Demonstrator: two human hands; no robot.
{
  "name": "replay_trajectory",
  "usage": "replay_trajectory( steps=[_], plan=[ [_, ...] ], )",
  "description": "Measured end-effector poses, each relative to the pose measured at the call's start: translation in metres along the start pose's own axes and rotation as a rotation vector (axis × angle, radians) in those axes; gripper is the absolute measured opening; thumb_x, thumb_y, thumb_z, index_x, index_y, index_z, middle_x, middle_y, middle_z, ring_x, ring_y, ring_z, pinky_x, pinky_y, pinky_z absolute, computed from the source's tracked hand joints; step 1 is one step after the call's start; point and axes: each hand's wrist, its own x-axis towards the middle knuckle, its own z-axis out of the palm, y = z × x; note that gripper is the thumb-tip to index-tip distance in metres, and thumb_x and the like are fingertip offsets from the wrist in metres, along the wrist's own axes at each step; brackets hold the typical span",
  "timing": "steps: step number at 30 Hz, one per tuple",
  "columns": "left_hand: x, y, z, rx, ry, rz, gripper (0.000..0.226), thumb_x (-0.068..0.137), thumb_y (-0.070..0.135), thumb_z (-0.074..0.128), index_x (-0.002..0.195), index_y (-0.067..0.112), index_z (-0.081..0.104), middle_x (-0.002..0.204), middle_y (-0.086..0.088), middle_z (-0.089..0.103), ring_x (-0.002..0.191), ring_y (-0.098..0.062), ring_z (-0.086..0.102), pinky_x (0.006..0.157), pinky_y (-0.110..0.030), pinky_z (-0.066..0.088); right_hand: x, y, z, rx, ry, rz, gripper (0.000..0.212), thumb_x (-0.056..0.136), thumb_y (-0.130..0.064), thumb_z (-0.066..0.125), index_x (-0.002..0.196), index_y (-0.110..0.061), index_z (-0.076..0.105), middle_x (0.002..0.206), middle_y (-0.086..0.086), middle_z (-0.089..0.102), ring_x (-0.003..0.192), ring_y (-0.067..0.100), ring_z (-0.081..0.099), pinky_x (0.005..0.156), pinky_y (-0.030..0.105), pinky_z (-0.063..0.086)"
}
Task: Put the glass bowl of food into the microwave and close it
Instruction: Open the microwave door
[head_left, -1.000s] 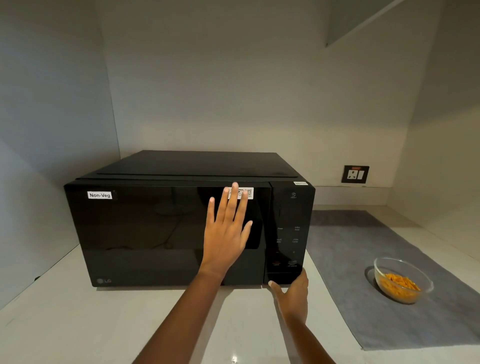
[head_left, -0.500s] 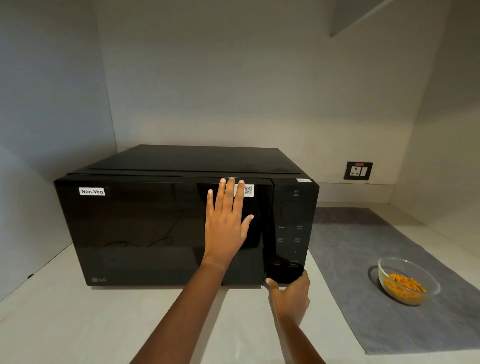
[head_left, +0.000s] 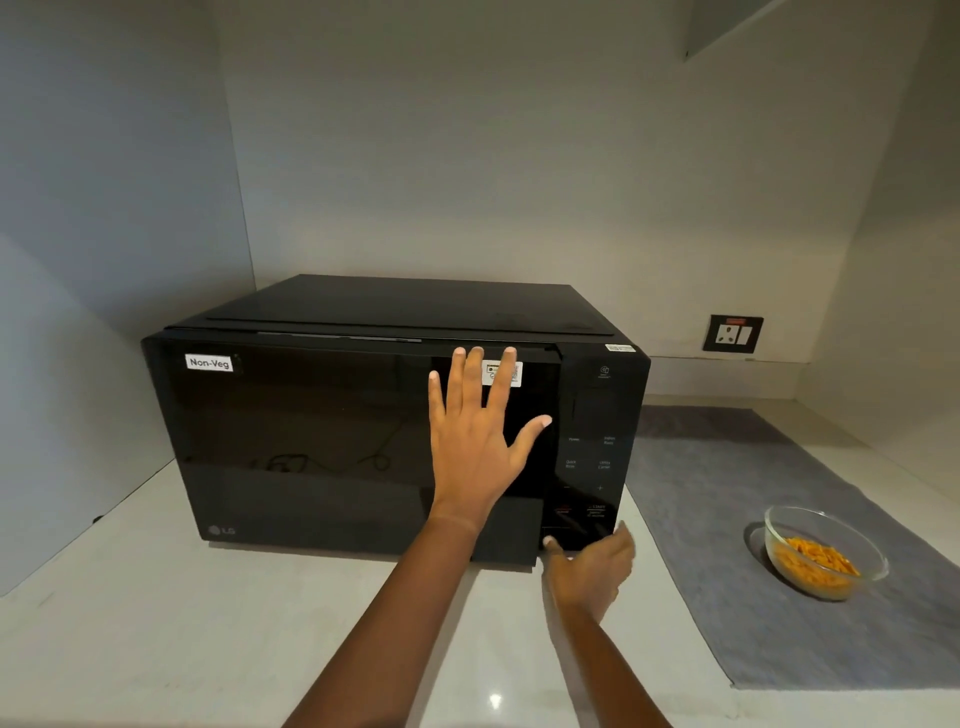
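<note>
A black microwave (head_left: 311, 426) stands on the white counter with a "Non-Veg" label at its upper left. Its door has popped slightly ajar on the right side, with a gap at the top right corner. My left hand (head_left: 478, 441) lies flat on the door, fingers spread, holding nothing. My right hand (head_left: 592, 571) sits at the bottom of the control panel (head_left: 592, 457), thumb at the lowest button. The glass bowl (head_left: 823, 551) of orange food rests on a grey mat to the right, apart from both hands.
The grey mat (head_left: 727, 519) covers the counter right of the microwave. A wall socket (head_left: 732, 333) sits on the back wall. Walls close in on the left and right. White counter (head_left: 156, 623) stretches in front of the microwave.
The microwave door has sprung slightly ajar at its right edge. My left hand's thumb has spread wider, and the view has moved closer. The bowl has not moved.
</note>
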Motion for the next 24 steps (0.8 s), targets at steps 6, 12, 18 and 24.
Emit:
replay_trajectory(
  steps=[6, 12, 18, 24],
  plan=[
    [-0.009, 0.005, -0.024, -0.063, -0.021, -0.012, 0.058, 0.077, 0.049, 0.064, 0.124, 0.016, 0.060, 0.126, -0.021, 0.061, 0.124, -0.039, 0.052, 0.102, -0.059, 0.035, -0.032, -0.041, -0.034, 0.366, -0.098, -0.255, 0.039, 0.095, -0.024, 0.044, 0.133, -0.014, 0.044, 0.138, 0.010, 0.048, 0.124, 0.021, 0.047, 0.097, 0.032, 0.043],
    [-0.022, 0.021, -0.074, -0.176, -0.056, -0.113, 0.046, 0.083, 0.047, 0.052, 0.108, 0.011, 0.065, 0.110, -0.016, 0.064, 0.107, -0.031, 0.060, 0.099, -0.046, 0.046, -0.063, -0.073, -0.077, 0.571, -0.387, -0.317, 0.029, 0.091, -0.019, 0.052, 0.120, -0.021, 0.054, 0.118, 0.001, 0.060, 0.109, 0.013, 0.054, 0.089, 0.019, 0.048],
    [-0.032, 0.035, -0.136, -0.217, -0.105, -0.268, 0.038, 0.089, 0.041, 0.047, 0.107, 0.010, 0.060, 0.109, -0.008, 0.057, 0.099, -0.020, 0.056, 0.084, -0.033, 0.050, -0.111, -0.064, -0.103, 0.606, -0.559, -0.436, 0.028, 0.085, -0.020, 0.063, 0.103, -0.037, 0.052, 0.101, -0.010, 0.056, 0.095, 0.008, 0.058, 0.072, -0.003, 0.046],
    [-0.030, 0.015, -0.202, -0.026, -0.606, -0.545, 0.059, 0.097, 0.033, 0.038, 0.137, -0.010, 0.031, 0.151, -0.030, 0.015, 0.140, -0.039, 0.021, 0.111, -0.042, 0.030, -0.177, -0.064, -0.111, 0.626, -0.685, -0.710, 0.038, 0.072, -0.048, 0.063, 0.105, -0.036, 0.048, 0.108, -0.020, 0.053, 0.097, -0.007, 0.053, 0.079, 0.004, 0.044]
  ],
)
